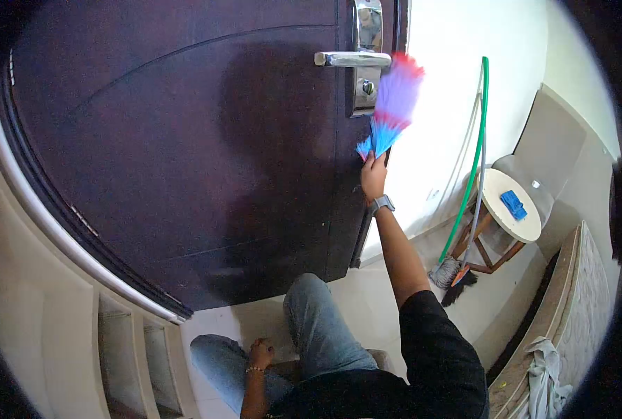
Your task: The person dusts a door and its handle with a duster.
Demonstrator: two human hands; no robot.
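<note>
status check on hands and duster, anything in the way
Right hand gripping duster. Left hand low by left leg, grip unclear. Duster raised at door handle, contact unclear; nothing visibly blocking it.

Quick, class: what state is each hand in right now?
Left hand: by the jeans; open or closed cannot be told.
Right hand: closed, holding the colourful duster.

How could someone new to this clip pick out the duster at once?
Start at the big dark door and find its shiny handle. The duster is just right of it in view, in the right hand. Its red, purple and blue bands set it apart from that plain metal.
</note>
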